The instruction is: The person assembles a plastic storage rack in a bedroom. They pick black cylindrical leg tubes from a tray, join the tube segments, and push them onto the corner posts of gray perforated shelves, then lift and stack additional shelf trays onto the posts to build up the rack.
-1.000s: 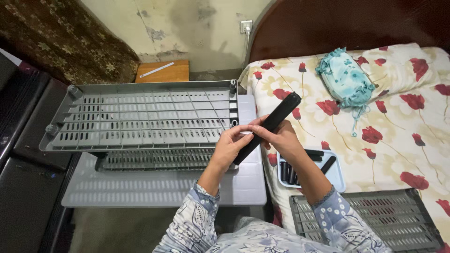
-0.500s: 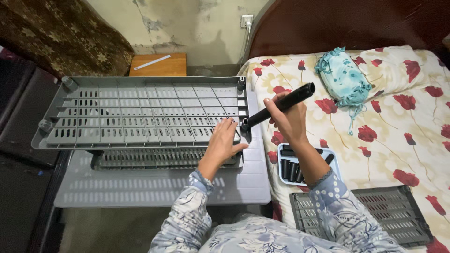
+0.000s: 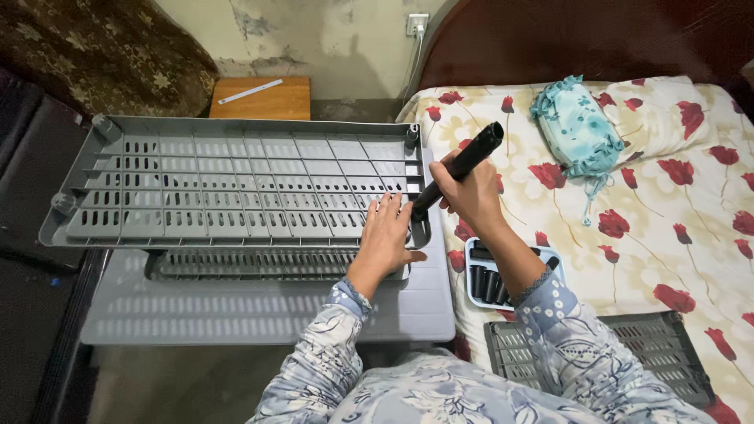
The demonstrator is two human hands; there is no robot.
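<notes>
Head view. Left hand (image 3: 386,235): laid flat, fingers spread, palm down on the near right corner of the grey slotted shelf panel (image 3: 228,184); holds nothing.

Right hand (image 3: 470,196): fist closed round a black tube (image 3: 459,167), held tilted, lower end at the panel's near right corner socket, upper end up and right over the bed. Both forearms in blue floral sleeves.

Beneath the top panel: a second grey slotted panel (image 3: 259,265), lying on a flat grey board (image 3: 236,310).

On the bed, just right of the right wrist: small pale blue tray (image 3: 474,292) with more black tubes. Near edge: dark grey slotted panel (image 3: 667,357). Far side: turquoise cloth bundle (image 3: 579,126).

Surface: bedsheet (image 3: 652,204), cream with red flowers; dark wooden headboard (image 3: 565,43).

Room: small wooden table (image 3: 263,100) by a stained wall, brown patterned fabric (image 3: 102,55) at left.
</notes>
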